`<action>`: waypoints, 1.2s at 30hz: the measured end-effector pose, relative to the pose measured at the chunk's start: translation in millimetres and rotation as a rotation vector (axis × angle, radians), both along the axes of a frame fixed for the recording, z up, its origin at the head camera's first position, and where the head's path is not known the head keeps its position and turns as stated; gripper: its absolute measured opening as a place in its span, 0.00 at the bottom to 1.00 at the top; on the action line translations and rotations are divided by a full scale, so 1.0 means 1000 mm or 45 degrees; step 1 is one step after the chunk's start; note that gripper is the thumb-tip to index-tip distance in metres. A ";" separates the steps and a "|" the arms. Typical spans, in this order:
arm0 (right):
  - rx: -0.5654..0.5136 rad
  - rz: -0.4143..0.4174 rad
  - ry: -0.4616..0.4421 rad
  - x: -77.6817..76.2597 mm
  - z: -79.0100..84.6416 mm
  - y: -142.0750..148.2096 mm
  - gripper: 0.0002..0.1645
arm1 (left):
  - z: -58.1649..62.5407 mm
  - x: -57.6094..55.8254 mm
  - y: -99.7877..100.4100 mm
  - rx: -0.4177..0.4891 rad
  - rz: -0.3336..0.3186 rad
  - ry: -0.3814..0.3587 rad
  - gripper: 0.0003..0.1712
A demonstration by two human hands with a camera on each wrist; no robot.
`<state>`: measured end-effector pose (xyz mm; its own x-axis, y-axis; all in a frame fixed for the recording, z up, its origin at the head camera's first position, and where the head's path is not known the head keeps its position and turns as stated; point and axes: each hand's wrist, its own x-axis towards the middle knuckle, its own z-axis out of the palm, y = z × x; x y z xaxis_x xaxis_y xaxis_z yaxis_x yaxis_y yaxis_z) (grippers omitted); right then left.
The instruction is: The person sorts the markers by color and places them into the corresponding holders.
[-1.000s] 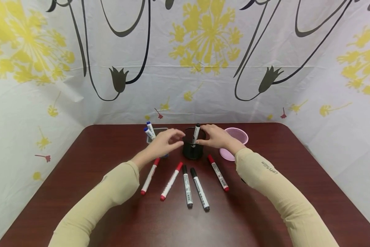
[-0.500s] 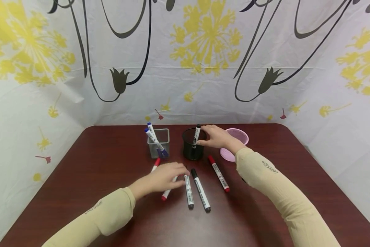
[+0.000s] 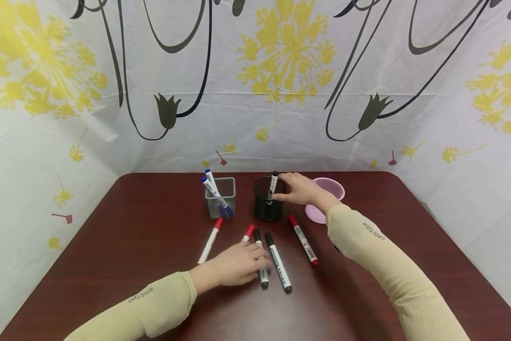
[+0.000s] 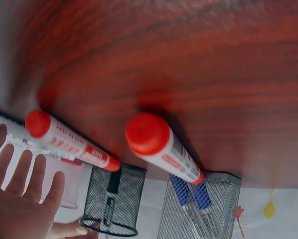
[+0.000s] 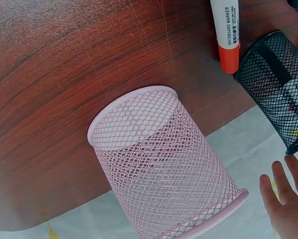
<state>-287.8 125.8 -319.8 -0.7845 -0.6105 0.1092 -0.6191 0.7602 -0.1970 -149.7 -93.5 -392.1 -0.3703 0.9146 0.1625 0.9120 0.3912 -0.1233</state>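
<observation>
Low over the table, my left hand [image 3: 238,264] is above a black-capped marker [image 3: 264,277] and hides much of a red-capped marker [image 3: 248,233]. Its fingers [image 4: 35,177] are spread and extended in the left wrist view. My right hand [image 3: 301,188] rests at the right side of a black mesh pen cup [image 3: 267,210], thumb towards the front of its rim. In the right wrist view the fingers [image 5: 283,183] look fairly straight, tips near the rim. A black-capped whiteboard marker [image 3: 273,185] leans inside that cup.
Another black-capped marker [image 3: 278,265] and two red-capped markers, one left [image 3: 210,241] and one right [image 3: 305,244], lie on the dark red table [image 3: 153,222]. A grey mesh holder [image 3: 213,208] contains two blue-capped markers [image 3: 214,192]. A pink mesh cup [image 5: 164,159] stands beside my right forearm.
My left hand has come back from near the black cup towards the front of the table, over the markers lying there. My right hand has stayed at the black cup.
</observation>
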 end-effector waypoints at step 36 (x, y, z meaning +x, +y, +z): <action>-0.023 -0.013 -0.001 0.002 -0.001 0.001 0.41 | 0.004 0.008 0.005 0.205 -0.182 0.081 0.11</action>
